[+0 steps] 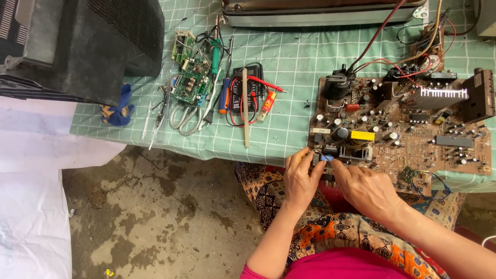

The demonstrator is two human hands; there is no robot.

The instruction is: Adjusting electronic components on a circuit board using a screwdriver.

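Observation:
A large brown circuit board [413, 134] crowded with capacitors, a yellow block and a black transformer lies at the right of the green checked table cover [289, 67]. At the board's near-left corner my left hand [301, 178] and my right hand [367, 188] meet, fingertips pinched together on a small blue component [325, 158]. Both hands touch the board's edge. Which hand carries the blue part's weight I cannot tell. Red and black wires [382, 31] run from the board's far side toward the back.
A black multimeter [243, 95] with red and black probes, a blue-handled screwdriver [223, 95], a green soldering iron [214, 54], scissors [181, 116] and small green boards [190, 82] lie left of centre. A dark television casing [82, 41] stands far left. Concrete floor below.

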